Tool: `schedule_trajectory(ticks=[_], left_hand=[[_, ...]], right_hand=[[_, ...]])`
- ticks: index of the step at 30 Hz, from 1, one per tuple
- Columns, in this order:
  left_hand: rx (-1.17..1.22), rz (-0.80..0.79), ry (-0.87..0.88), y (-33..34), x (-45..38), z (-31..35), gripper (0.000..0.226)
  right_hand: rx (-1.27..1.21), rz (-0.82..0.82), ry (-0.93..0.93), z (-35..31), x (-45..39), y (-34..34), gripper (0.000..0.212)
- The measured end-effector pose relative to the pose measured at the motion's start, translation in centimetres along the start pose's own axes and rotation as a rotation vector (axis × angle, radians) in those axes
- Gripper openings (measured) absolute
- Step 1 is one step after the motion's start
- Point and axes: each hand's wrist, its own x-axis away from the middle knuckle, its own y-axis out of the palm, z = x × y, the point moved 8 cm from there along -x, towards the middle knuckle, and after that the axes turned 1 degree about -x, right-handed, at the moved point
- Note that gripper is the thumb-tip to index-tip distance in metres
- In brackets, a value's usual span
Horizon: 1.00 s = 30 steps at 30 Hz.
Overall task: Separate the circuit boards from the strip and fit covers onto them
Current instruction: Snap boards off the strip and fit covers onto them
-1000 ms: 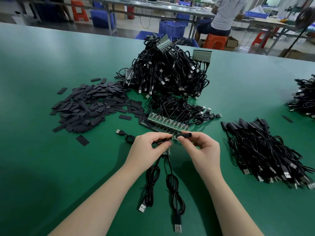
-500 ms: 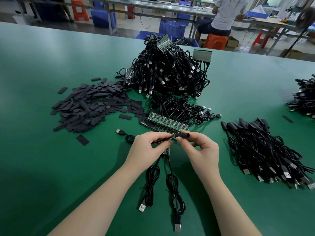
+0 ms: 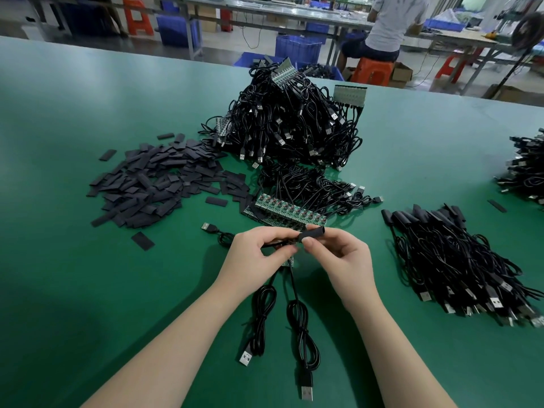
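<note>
Black cover (image 3: 311, 232) sits pinched in my right hand (image 3: 338, 257) above the green desk (image 3: 88, 290), while my left hand (image 3: 256, 254) grips its cable (image 3: 276, 244) near the circuit-board strip (image 3: 290, 212).

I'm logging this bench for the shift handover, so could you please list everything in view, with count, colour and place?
Table: one, green, under everything.
Flat covers: a loose heap, black, far left.
Big cable pile: one, black, several green board strips in it, centre back.
Board strip: at least one, green, just beyond the hands.
Covered cables: one pile, black, right.
Further cable pile: one, black, right edge.
Loose USB cables: two coiled, black, hanging from the hands towards the viewer; a third plug lies to their left.
Cover: one, black, in the hands.
Crates: several, blue, on the floor behind.
Seated person: one, white top, next bench.
Left hand: pinches the cable.
Right hand: fingers pinch the cover.
</note>
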Motion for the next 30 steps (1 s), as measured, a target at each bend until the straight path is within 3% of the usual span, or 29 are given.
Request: schedule_trajectory(ticks=[9, 17, 24, 30], left_hand=[[-0.078, 0.147, 0.035, -1.0, 0.5, 0.8, 0.016], [-0.149, 0.105, 0.068, -0.4, 0.5, 1.3, 0.027], [-0.209, 0.210, 0.113, -1.2, 0.9, 2.3, 0.019], [-0.283, 0.201, 0.177, -1.2, 0.8, 3.0, 0.014]], right_hand=[[-0.112, 0.013, 0.073, 0.8, 0.2, 0.4, 0.014], [-0.159, 0.075, 0.091, 0.8, 0.2, 0.2, 0.015], [-0.105, 0.035, 0.088, 0.6, 0.4, 0.8, 0.015], [-0.019, 0.026, 0.070, 0.4, 0.4, 0.7, 0.015]])
